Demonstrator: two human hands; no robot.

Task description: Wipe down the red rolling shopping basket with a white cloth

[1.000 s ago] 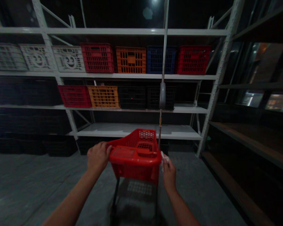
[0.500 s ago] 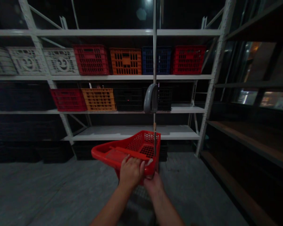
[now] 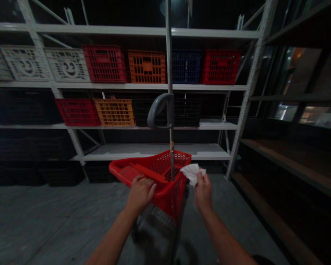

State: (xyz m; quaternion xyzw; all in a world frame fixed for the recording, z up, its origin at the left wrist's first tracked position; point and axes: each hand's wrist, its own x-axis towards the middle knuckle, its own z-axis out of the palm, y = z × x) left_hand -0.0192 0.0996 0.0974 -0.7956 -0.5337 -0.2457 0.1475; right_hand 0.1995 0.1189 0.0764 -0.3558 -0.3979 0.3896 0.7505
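A red plastic basket cart (image 3: 157, 172) stands on the floor in front of me, turned at an angle. A metal pole (image 3: 169, 73) with a grey handle (image 3: 159, 109) rises from its far right side. My left hand (image 3: 141, 192) rests on the basket's near rim, fingers curled over it. My right hand (image 3: 202, 189) is just right of the basket and pinches a crumpled white cloth (image 3: 192, 172) near the basket's right corner.
White metal shelving (image 3: 143, 87) faces me, holding white, red, orange, blue and black crates (image 3: 146, 67). The lowest shelf board (image 3: 151, 151) is bare. Dark wooden shelves (image 3: 292, 162) run along the right. The floor is grey concrete (image 3: 44, 221).
The basket cart has swung round, its handle now pointing left. My right hand came off the basket's rim and now holds the white cloth beside it; my left hand stayed on the rim.
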